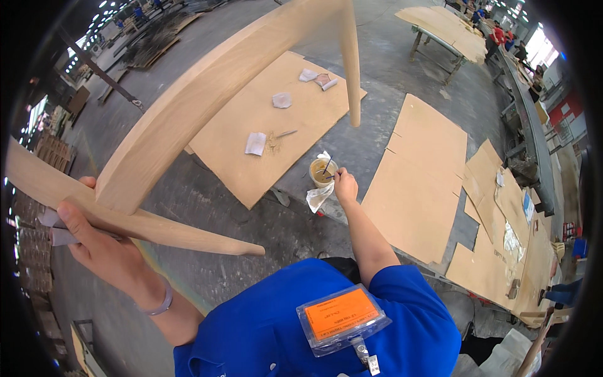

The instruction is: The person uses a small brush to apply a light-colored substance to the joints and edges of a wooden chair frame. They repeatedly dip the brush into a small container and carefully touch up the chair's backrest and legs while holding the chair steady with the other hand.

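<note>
My left hand (100,242) grips a pale wooden chair frame (188,107) by one rounded leg, together with a folded piece of grey sandpaper (53,226). The frame is held up in the air, its curved back rail and legs pointing away from me. My right hand (345,186) reaches down to the floor and holds a thin stick (328,168) that dips into a small tub of tan filler paste (322,171). A crumpled white rag (318,196) lies next to the tub.
A large cardboard sheet (264,125) on the concrete floor carries several sandpaper scraps (255,143) and a small tool. More cardboard sheets (421,182) lie to the right. A workbench with boards (446,31) stands far back, with people near it.
</note>
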